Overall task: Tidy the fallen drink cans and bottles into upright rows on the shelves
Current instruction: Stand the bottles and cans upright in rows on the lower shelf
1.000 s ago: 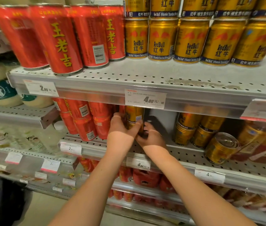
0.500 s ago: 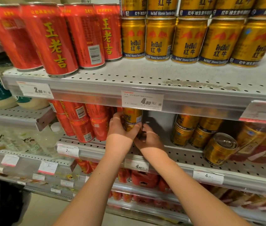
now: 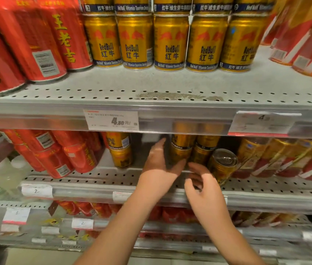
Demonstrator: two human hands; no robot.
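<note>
On the middle shelf (image 3: 101, 178) a gold Red Bull can (image 3: 222, 165) lies on its side, its top facing me. Just left of it stand two stacks of gold cans (image 3: 182, 148). My left hand (image 3: 158, 165) is against the left side of the nearer stack, fingers straight and pointing back, thumb across the lower can's front. My right hand (image 3: 203, 188) hovers in front of the shelf edge, below the stacks and left of the fallen can, fingers loosely curled and holding nothing. Further left, another stack of two gold cans (image 3: 119, 150) stands upright.
Tilted red cans (image 3: 55, 155) lean in a pile at the left of the middle shelf. The top shelf (image 3: 151, 87) carries upright gold cans (image 3: 170, 41) and red cans (image 3: 36, 44). Red and gold cartons (image 3: 285, 159) fill the right side. Price tags line the shelf edges.
Both hands have left the stacked gold can by the red cans and moved right to the other gold stacks. The view has shifted right and closer.
</note>
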